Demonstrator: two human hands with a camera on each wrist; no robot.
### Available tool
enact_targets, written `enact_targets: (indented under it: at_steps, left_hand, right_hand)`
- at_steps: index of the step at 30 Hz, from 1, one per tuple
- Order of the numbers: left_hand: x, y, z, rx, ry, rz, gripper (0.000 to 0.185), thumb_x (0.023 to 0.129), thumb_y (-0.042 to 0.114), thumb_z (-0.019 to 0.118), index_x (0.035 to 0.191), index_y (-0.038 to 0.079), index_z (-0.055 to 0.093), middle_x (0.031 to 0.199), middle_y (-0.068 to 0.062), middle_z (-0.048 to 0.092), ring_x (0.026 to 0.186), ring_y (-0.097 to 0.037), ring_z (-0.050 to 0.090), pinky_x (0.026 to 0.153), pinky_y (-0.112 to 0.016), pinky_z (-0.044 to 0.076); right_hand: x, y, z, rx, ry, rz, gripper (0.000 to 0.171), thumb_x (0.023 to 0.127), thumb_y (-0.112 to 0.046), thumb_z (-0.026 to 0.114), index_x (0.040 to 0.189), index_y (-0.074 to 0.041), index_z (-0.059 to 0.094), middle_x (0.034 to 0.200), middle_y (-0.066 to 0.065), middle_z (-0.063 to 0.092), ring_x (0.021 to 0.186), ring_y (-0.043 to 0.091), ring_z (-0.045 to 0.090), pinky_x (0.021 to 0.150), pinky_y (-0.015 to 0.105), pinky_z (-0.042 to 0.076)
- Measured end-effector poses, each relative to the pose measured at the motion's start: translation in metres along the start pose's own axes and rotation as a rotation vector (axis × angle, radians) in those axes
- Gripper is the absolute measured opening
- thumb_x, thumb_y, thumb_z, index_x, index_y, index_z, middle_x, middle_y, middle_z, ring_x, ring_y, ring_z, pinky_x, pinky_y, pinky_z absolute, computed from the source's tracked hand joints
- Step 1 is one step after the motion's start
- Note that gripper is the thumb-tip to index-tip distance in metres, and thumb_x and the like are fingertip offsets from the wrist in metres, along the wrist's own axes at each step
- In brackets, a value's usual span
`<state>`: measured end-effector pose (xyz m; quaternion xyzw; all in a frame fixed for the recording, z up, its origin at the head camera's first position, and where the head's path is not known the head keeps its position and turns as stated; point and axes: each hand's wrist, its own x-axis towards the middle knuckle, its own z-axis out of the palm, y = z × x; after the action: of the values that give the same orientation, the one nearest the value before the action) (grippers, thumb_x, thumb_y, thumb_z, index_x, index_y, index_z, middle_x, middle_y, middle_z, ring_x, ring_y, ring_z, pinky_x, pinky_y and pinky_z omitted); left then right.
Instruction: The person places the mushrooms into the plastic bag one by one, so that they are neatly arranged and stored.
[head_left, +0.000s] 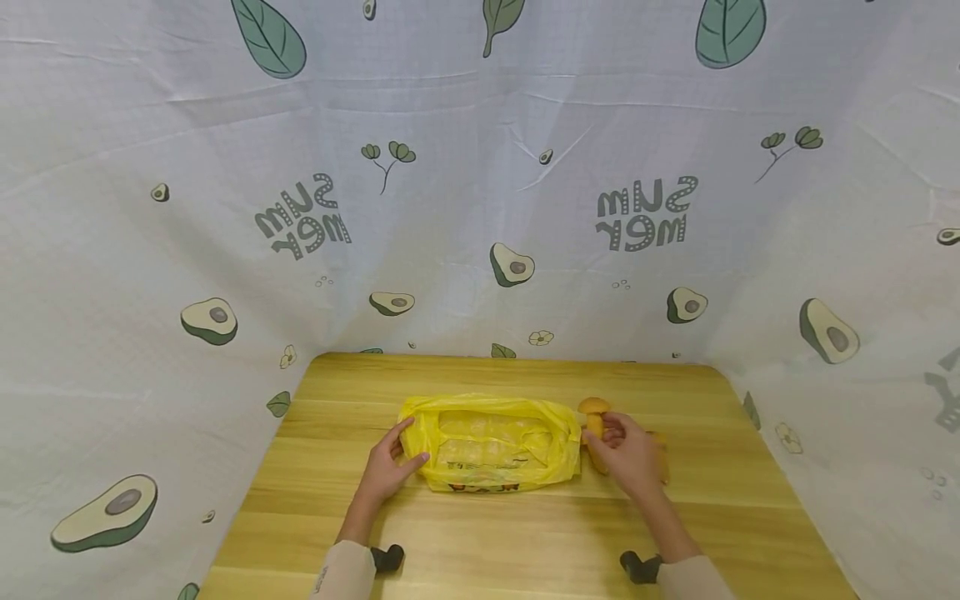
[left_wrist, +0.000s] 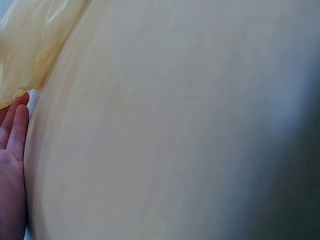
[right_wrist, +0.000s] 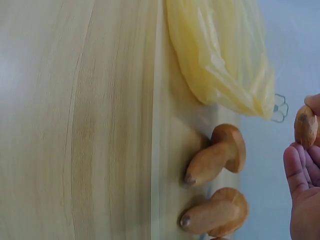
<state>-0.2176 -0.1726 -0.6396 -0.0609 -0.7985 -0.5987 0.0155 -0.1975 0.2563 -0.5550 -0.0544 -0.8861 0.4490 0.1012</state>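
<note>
A yellow plastic bag (head_left: pixel 491 442) lies crumpled in the middle of the wooden table (head_left: pixel 525 533). My left hand (head_left: pixel 408 442) rests on the bag's left end, thumb and forefinger spread flat on the plastic. In the left wrist view its straight fingers (left_wrist: pixel 15 125) touch the bag's edge (left_wrist: pixel 30 45). Just right of the bag, my right hand (head_left: pixel 611 437) pinches a brown mushroom (head_left: pixel 594 408); its end (right_wrist: pixel 306 125) shows between the fingertips (right_wrist: pixel 297 165). Two more mushrooms (right_wrist: pixel 220 155) (right_wrist: pixel 217 212) lie on the table beside the bag (right_wrist: pixel 225 65).
A white cloth printed with avocados and leaves (head_left: pixel 480 208) walls the table at the back and both sides. One mushroom (head_left: pixel 662 462) lies just right of my right hand. Bare wood stretches in front of the bag toward the near edge.
</note>
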Motion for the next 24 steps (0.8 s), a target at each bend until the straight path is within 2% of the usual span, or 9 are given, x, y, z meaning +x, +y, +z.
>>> enact_targets:
  at_steps: [8, 12, 16, 24]
  left_hand:
    - [-0.002, 0.005, 0.006, 0.024, 0.038, -0.008, 0.074, 0.087, 0.007, 0.081, 0.154, 0.009, 0.048, 0.158, -0.022, 0.044, 0.138, -0.043, 0.052, 0.114, -0.059, 0.040]
    - [-0.002, 0.006, 0.008, 0.037, 0.049, -0.021, 0.075, 0.088, 0.005, 0.080, 0.154, 0.005, 0.045, 0.159, -0.026, 0.042, 0.139, -0.047, 0.049, 0.114, -0.063, 0.037]
    - [-0.001, 0.005, 0.006, 0.043, 0.042, -0.019, 0.075, 0.088, 0.007, 0.080, 0.155, 0.007, 0.045, 0.159, -0.025, 0.042, 0.139, -0.045, 0.050, 0.115, -0.061, 0.038]
    - [0.001, 0.000, 0.001, 0.023, 0.005, -0.009, 0.075, 0.087, 0.017, 0.084, 0.153, 0.015, 0.048, 0.160, -0.018, 0.043, 0.138, -0.039, 0.053, 0.114, -0.055, 0.042]
  right_hand:
    - [0.000, -0.009, 0.017, 0.068, -0.013, 0.011, 0.046, 0.090, -0.023, 0.082, 0.126, 0.001, 0.065, 0.110, 0.017, 0.070, 0.087, 0.014, 0.064, 0.073, 0.014, 0.053]
    - [-0.002, -0.016, 0.026, 0.048, -0.023, -0.017, 0.046, 0.090, -0.022, 0.082, 0.125, 0.002, 0.066, 0.111, 0.017, 0.071, 0.088, 0.016, 0.065, 0.073, 0.015, 0.054]
    - [-0.003, -0.024, 0.035, 0.004, -0.025, -0.032, 0.048, 0.088, -0.025, 0.084, 0.124, 0.001, 0.067, 0.109, 0.015, 0.074, 0.084, 0.016, 0.067, 0.069, 0.017, 0.053]
    - [-0.002, -0.035, 0.051, 0.058, -0.061, -0.006, 0.046, 0.087, -0.022, 0.084, 0.124, 0.000, 0.067, 0.113, 0.015, 0.072, 0.085, 0.016, 0.065, 0.069, 0.018, 0.054]
